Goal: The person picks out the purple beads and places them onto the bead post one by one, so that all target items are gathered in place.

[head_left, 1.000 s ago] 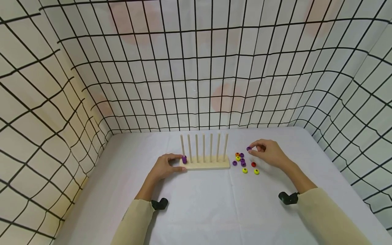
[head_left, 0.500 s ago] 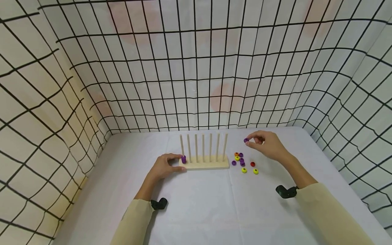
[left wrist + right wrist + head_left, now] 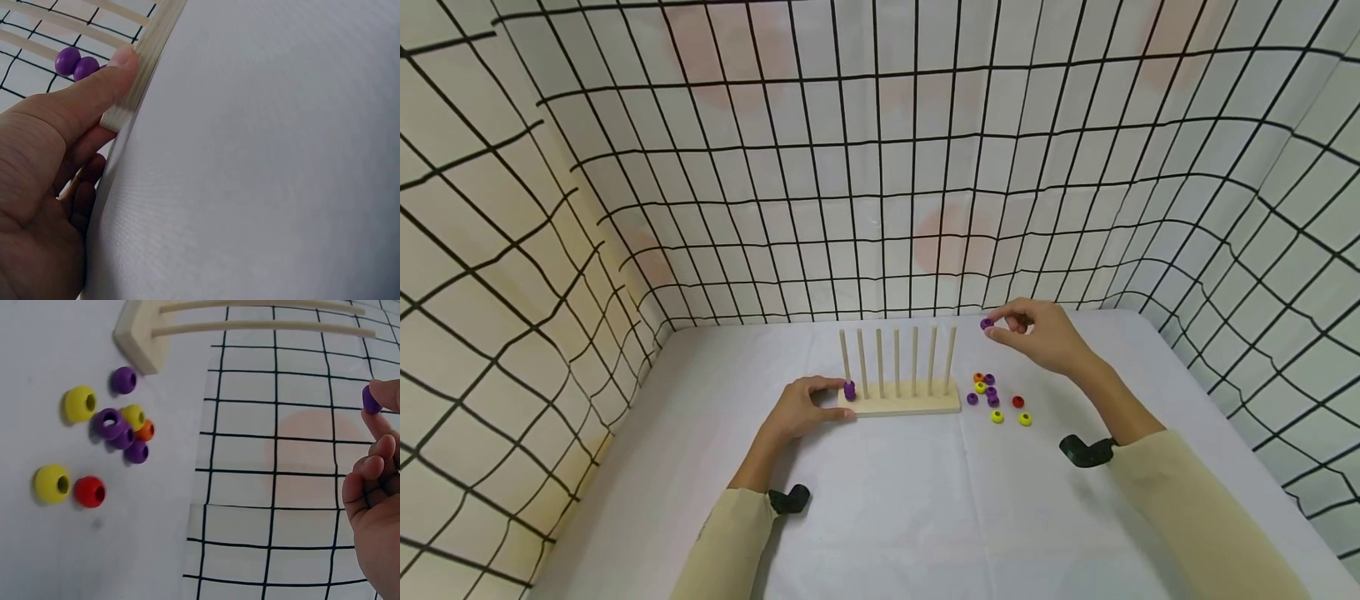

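Observation:
A pale wooden pegboard (image 3: 898,407) with a row of several upright pegs stands on the white table. My left hand (image 3: 801,408) grips its left end, thumb along the front edge and fingers behind. Purple beads (image 3: 78,64) are stacked low on the leftmost peg, partly hidden by the thumb in the left wrist view. Up in the air, right of the rightmost peg (image 3: 951,358), my right hand (image 3: 1037,333) pinches a purple bead (image 3: 371,400) between thumb and forefinger. The other fingers of that hand are curled in.
Loose beads lie right of the pegboard: several purple beads (image 3: 124,380), an orange bead (image 3: 145,430), a red bead (image 3: 90,492) and yellow beads (image 3: 52,484). A black grid net (image 3: 880,196) over white cloth surrounds the back and sides of the table.
My right hand has lifted the purple bead and carried it left, from over the loose beads toward the pegs. The left hand has stayed on the pegboard's end.

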`<action>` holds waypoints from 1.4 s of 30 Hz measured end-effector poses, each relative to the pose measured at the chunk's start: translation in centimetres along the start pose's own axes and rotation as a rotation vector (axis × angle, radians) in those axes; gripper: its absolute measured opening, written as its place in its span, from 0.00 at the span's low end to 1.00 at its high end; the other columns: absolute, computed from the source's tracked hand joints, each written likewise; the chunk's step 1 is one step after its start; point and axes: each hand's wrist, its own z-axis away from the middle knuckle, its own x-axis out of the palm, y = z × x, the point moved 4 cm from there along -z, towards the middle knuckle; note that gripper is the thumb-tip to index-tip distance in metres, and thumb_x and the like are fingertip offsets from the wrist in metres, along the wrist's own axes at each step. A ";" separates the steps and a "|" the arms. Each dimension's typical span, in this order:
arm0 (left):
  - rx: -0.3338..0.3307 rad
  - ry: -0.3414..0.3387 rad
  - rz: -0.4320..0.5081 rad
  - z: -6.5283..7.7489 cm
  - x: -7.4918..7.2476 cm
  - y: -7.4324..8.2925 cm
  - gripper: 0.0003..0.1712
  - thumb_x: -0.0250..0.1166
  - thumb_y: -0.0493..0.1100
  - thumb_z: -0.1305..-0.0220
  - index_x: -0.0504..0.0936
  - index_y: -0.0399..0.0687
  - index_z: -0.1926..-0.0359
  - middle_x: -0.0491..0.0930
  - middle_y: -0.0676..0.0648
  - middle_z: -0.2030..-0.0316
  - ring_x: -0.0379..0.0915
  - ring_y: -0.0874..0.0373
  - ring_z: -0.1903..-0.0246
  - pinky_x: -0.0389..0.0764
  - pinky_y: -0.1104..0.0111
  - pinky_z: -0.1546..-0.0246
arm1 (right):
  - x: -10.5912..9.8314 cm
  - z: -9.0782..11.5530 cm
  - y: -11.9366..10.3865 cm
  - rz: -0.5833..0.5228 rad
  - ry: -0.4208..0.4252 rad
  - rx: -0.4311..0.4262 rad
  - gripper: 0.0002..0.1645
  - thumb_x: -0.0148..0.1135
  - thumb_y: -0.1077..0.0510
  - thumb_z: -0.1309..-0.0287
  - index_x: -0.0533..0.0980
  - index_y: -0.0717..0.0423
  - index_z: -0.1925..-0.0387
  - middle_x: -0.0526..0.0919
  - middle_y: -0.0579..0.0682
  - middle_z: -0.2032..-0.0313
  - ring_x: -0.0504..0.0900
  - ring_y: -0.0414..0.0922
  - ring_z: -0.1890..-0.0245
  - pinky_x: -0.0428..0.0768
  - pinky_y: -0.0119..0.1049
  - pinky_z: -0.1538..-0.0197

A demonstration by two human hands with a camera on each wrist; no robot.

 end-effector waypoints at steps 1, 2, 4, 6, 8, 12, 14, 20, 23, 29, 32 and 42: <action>0.002 0.001 -0.001 0.0 0.0 0.0 0.37 0.84 0.59 0.55 0.86 0.62 0.41 0.81 0.48 0.35 0.68 0.45 0.28 0.65 0.47 0.26 | -0.1 -0.1 -0.3 -0.003 0.005 -0.005 0.20 0.69 0.43 0.34 0.84 0.52 0.50 0.71 0.49 0.69 0.71 0.48 0.62 0.70 0.33 0.70; 0.002 0.001 -0.001 -0.1 0.0 0.0 0.37 0.84 0.59 0.55 0.86 0.62 0.41 0.81 0.48 0.35 0.68 0.45 0.28 0.66 0.47 0.26 | -0.1 -0.2 -0.6 -0.005 0.010 -0.010 0.20 0.69 0.43 0.35 0.84 0.51 0.50 0.72 0.49 0.69 0.71 0.48 0.62 0.70 0.33 0.70; 0.004 -0.001 0.003 -0.1 0.1 0.0 0.37 0.84 0.59 0.55 0.86 0.62 0.41 0.81 0.48 0.35 0.68 0.45 0.28 0.65 0.47 0.26 | -0.2 -0.4 -1.3 -0.012 0.012 -0.017 0.19 0.69 0.43 0.35 0.84 0.51 0.50 0.72 0.49 0.69 0.72 0.47 0.62 0.70 0.33 0.70; 0.007 -0.002 0.006 -0.1 0.1 0.1 0.37 0.84 0.59 0.55 0.86 0.62 0.41 0.81 0.48 0.35 0.68 0.45 0.28 0.65 0.47 0.26 | -0.1 -0.6 -1.8 -0.020 0.010 -0.025 0.19 0.69 0.43 0.35 0.84 0.50 0.50 0.72 0.49 0.69 0.72 0.47 0.62 0.70 0.34 0.70; 0.006 -0.002 0.007 -0.1 0.1 0.1 0.37 0.84 0.59 0.55 0.86 0.62 0.41 0.81 0.48 0.35 0.68 0.45 0.28 0.65 0.47 0.26 | 0.0 -0.8 -2.5 -0.032 0.005 -0.033 0.20 0.69 0.42 0.35 0.84 0.50 0.50 0.72 0.49 0.69 0.72 0.47 0.62 0.70 0.34 0.69; 0.003 -0.004 0.000 -0.2 0.2 0.2 0.37 0.84 0.59 0.54 0.86 0.61 0.40 0.80 0.48 0.35 0.68 0.45 0.28 0.65 0.47 0.26 | 0.3 -1.3 -3.8 -0.058 -0.017 -0.063 0.20 0.69 0.42 0.35 0.85 0.50 0.51 0.72 0.49 0.69 0.72 0.47 0.62 0.69 0.33 0.69; 0.002 -0.006 -0.005 -0.2 0.3 0.2 0.37 0.84 0.59 0.54 0.86 0.61 0.40 0.80 0.48 0.35 0.68 0.45 0.28 0.65 0.47 0.26 | 0.6 -1.6 -4.4 -0.070 -0.022 -0.086 0.19 0.69 0.43 0.35 0.85 0.51 0.52 0.72 0.49 0.70 0.72 0.47 0.63 0.69 0.33 0.68; -0.007 -0.010 -0.004 -0.4 0.5 0.4 0.37 0.84 0.58 0.54 0.86 0.61 0.40 0.80 0.48 0.34 0.67 0.45 0.28 0.64 0.46 0.25 | 1.4 -2.4 -6.0 -0.096 -0.048 -0.135 0.17 0.71 0.45 0.36 0.85 0.50 0.52 0.73 0.48 0.70 0.73 0.47 0.65 0.70 0.35 0.67; 0.001 -0.020 0.002 -0.4 0.6 0.5 0.37 0.83 0.60 0.54 0.85 0.62 0.40 0.79 0.47 0.34 0.67 0.44 0.28 0.64 0.46 0.26 | 2.0 -2.7 -6.6 -0.103 -0.058 -0.140 0.16 0.72 0.46 0.37 0.86 0.49 0.53 0.73 0.48 0.70 0.72 0.47 0.65 0.70 0.37 0.66; -0.005 0.014 -0.020 0.4 -0.3 -0.5 0.37 0.83 0.58 0.53 0.86 0.60 0.40 0.81 0.47 0.35 0.69 0.44 0.29 0.66 0.45 0.27 | 4.0 -3.6 -8.3 -0.127 -0.096 -0.183 0.15 0.71 0.46 0.37 0.86 0.48 0.53 0.72 0.47 0.71 0.72 0.46 0.65 0.71 0.38 0.63; -0.005 0.025 -0.018 0.8 -0.7 -0.7 0.36 0.83 0.57 0.52 0.86 0.58 0.40 0.81 0.47 0.36 0.69 0.44 0.29 0.66 0.45 0.27 | 4.9 -4.0 -9.1 -0.144 -0.118 -0.210 0.14 0.71 0.46 0.36 0.86 0.47 0.53 0.72 0.47 0.70 0.71 0.46 0.66 0.70 0.38 0.62; -0.006 -0.005 0.007 0.1 0.0 0.2 0.38 0.83 0.61 0.54 0.86 0.61 0.40 0.80 0.48 0.35 0.68 0.45 0.28 0.64 0.44 0.26 | 5.4 -4.4 -10.7 -0.125 -0.128 -0.228 0.14 0.70 0.49 0.36 0.86 0.49 0.53 0.72 0.46 0.72 0.70 0.44 0.68 0.69 0.37 0.64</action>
